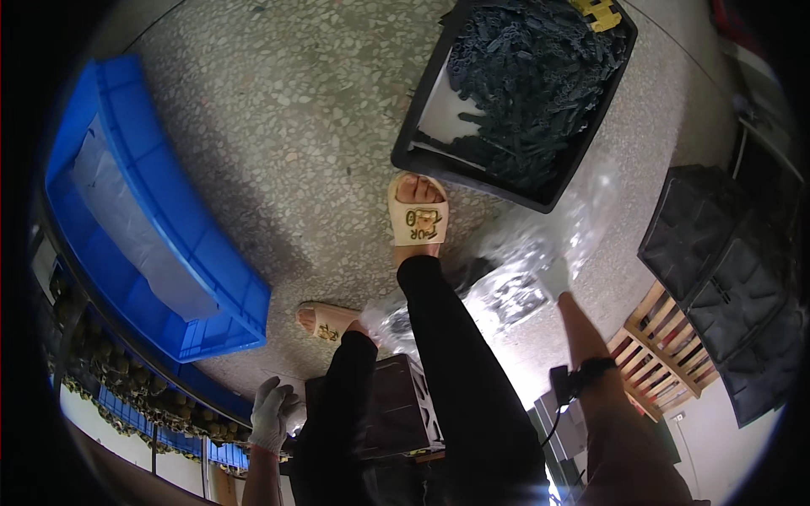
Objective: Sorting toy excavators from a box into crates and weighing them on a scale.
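Observation:
My right hand [553,279], in a pale glove, reaches down at the right of my legs and grips a clear plastic bag [510,295]. The bag is shiny and crumpled, with dark pieces showing through it; part of it lies behind my leg. My left hand [270,413], also gloved, is at the lower left beside my left leg with its fingers curled. A small shiny bit shows at its fingertips, too unclear to name. In front of my right foot stands a black tray [405,156] filled with dark plastic parts [536,80].
A blue crate [207,236] with a pale sheet inside stands at the left. A yellow piece [599,13] lies on the far edge of the black tray's heap. Black panels [717,253] and a wooden pallet [662,354] are at the right. Behind my legs is a dark box [392,405].

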The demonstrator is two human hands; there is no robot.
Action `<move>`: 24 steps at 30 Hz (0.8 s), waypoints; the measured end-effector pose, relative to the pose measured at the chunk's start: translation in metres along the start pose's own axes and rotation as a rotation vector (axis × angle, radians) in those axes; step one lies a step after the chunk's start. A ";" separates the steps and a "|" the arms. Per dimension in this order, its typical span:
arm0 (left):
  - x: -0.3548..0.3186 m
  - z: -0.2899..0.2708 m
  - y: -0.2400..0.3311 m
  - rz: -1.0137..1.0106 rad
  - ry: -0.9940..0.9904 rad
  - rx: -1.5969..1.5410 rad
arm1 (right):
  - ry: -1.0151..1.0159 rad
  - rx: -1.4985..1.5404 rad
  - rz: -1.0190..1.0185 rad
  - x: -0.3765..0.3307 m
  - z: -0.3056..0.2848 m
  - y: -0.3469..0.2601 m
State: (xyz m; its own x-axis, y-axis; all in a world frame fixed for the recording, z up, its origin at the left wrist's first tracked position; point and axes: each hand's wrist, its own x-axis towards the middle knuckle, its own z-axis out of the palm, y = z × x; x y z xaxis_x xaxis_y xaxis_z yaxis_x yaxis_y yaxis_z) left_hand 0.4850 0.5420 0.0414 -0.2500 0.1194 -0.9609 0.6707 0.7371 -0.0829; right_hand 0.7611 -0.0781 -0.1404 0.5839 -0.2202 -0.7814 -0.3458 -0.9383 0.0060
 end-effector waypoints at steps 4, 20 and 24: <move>0.005 -0.025 -0.026 -0.004 0.000 -0.071 | 0.233 0.119 0.018 -0.031 0.031 -0.016; -0.048 -0.091 -0.069 0.386 -0.321 0.658 | 0.153 -0.197 -0.308 0.001 -0.064 -0.118; -0.070 -0.052 -0.121 0.412 -0.589 -0.595 | 0.084 -0.254 -0.549 0.017 -0.117 -0.115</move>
State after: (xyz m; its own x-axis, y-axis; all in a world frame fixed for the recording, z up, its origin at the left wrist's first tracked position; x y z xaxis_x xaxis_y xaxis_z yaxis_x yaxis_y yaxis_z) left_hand 0.3851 0.4786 0.1326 0.4322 0.2104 -0.8769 0.1190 0.9506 0.2867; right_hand 0.8969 -0.0052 -0.0810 0.6864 0.3032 -0.6610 0.2023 -0.9527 -0.2268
